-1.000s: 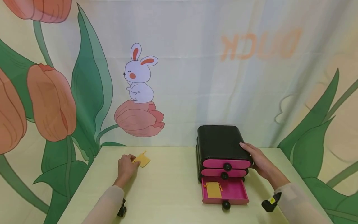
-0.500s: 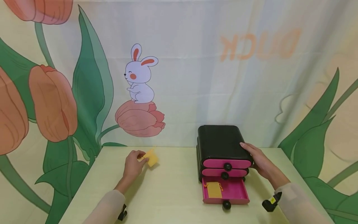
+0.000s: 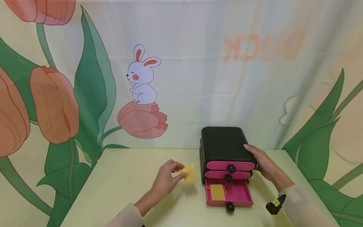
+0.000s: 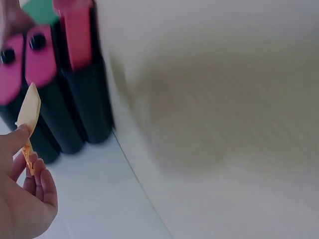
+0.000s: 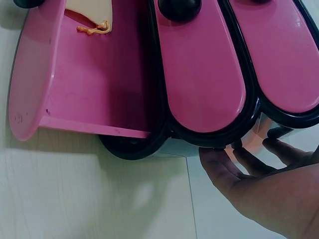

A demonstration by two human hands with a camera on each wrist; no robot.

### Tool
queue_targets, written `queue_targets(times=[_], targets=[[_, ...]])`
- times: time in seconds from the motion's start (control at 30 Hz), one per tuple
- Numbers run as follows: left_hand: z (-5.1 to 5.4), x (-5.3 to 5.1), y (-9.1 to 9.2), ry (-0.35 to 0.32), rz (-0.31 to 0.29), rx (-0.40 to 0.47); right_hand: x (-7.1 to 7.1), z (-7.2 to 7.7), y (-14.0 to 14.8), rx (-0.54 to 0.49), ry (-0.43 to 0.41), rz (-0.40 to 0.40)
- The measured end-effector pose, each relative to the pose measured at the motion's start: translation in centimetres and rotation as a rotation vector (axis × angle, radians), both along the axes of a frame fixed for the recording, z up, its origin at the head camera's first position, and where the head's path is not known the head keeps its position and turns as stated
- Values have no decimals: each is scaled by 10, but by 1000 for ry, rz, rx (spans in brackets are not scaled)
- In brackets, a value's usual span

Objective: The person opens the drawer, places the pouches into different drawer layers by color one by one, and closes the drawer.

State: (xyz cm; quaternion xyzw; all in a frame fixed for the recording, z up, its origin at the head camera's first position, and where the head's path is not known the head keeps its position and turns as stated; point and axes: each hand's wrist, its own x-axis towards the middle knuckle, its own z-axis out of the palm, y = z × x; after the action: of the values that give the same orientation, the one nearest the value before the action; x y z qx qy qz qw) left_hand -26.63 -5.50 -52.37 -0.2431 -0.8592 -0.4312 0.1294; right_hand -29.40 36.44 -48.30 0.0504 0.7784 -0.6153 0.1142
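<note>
My left hand (image 3: pixel 167 177) pinches a small yellow drawstring pouch (image 3: pixel 191 174) by its gathered end, held above the table just left of a black drawer cabinet (image 3: pixel 222 143). In the left wrist view the pouch (image 4: pixel 30 108) appears edge-on between thumb and fingers. The cabinet's bottom pink drawer (image 3: pixel 239 191) is pulled out, and a second yellow pouch (image 3: pixel 217 192) lies flat in its left part. The two upper drawers are closed. My right hand (image 3: pixel 262 162) rests against the cabinet's right side; in the right wrist view its fingers (image 5: pixel 219 167) touch the casing without wrapping round it.
The pale table (image 3: pixel 113 183) extends left and in front of the cabinet. A curtain (image 3: pixel 184 78) printed with tulips and a rabbit hangs behind the table's back edge. A black round knob (image 3: pixel 230 207) sticks out from the open drawer's front.
My left hand has lifted the pouch off the table at the left and carried it right, close to the cabinet. My right hand and the open drawer have stayed in place.
</note>
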Motion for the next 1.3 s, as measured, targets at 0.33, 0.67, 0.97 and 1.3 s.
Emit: queue_targets(times=[0.33, 0.67, 0.97, 1.3], targets=[[-2, 35, 72, -67, -197, 33, 1, -2, -2, 5, -1, -12], [-22, 42, 132, -99, -189, 25, 1, -3, -1, 21, -10, -12], [-31, 40, 156, -137, -79, 11, -1, -2, 1, 15, -6, -4], [-35, 39, 164, -65, 18, -73, -2, -2, 2, 9, -7, -10]])
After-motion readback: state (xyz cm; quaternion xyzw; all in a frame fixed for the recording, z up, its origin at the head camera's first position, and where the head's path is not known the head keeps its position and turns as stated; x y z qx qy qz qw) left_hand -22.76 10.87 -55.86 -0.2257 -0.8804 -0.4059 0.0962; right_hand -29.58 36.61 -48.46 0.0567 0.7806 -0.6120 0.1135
